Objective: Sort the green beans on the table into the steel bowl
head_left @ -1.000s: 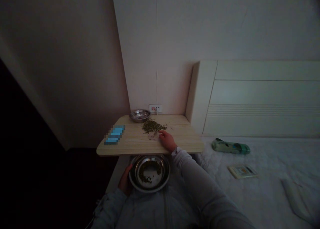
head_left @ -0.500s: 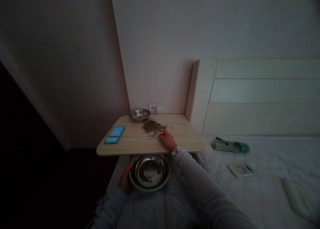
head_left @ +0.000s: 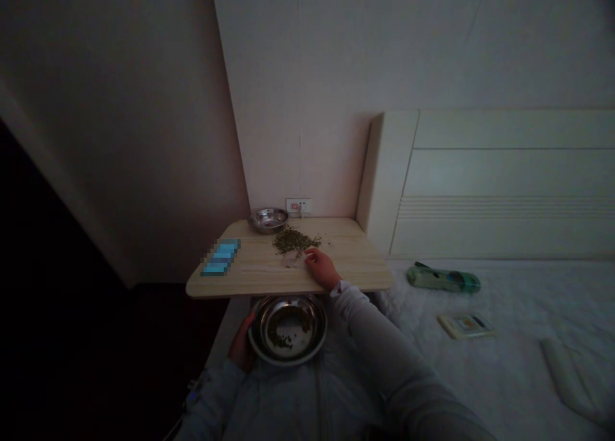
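My left hand [head_left: 243, 343] is closed on the left rim of a metal bowl [head_left: 317, 348], held over my lap just below the table edge. Small greenish-brown bits lie on the bowl's bottom. On the wooden table [head_left: 254, 274], my right hand [head_left: 321, 266] is bent in a pinch around the edge of a thin, pale translucent piece [head_left: 292, 259], whose exact kind I cannot make out. This piece lies against the near side of a loose pile of small green bits [head_left: 293, 241], too small to name. My right fingertips are partly hidden.
A second metal bowl [head_left: 268, 221] stands at the table's back left. A blurred blue phone-like screen [head_left: 221, 257] lies at the left. Behind is a wall socket [head_left: 298, 205]. On the bed at right are a green bottle [head_left: 442, 278], a phone [head_left: 466, 325] and a pale cloth-like thing [head_left: 571, 377].
The translucent piece shows more plainly and lies slightly further left beside the pile. Both hands keep nearly the same place; the whole view has shifted very slightly.
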